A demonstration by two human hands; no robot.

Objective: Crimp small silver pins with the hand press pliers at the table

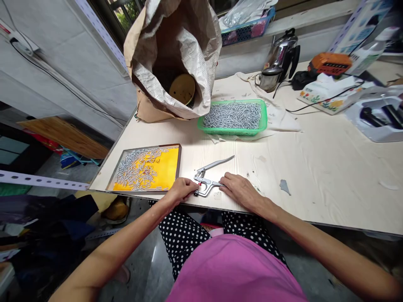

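A pair of silver snap-fastener pliers [206, 182] lies on the table near its front edge, handles spread, with a spring between them and a small red part at the jaw. My right hand [238, 188] is closed around the end of the lower handle. At the jaw end, my left hand [182, 188] has its thumb and fingertips pinched together; whatever is between them is too small to make out. Left of the pliers, a shallow tray [170, 163] with a yellow bottom holds many small silver metal pins. More such pins fill a green basket [233, 133] farther back.
A large paper-and-woven sack [201, 63] stands open at the back left, a round yellowish container inside. Back right are a metal kettle [281, 46], a metal cup [270, 79], an orange battery pack [329, 63] and a tissue pack [327, 94]. A grey scrap [285, 186] lies right of my hand.
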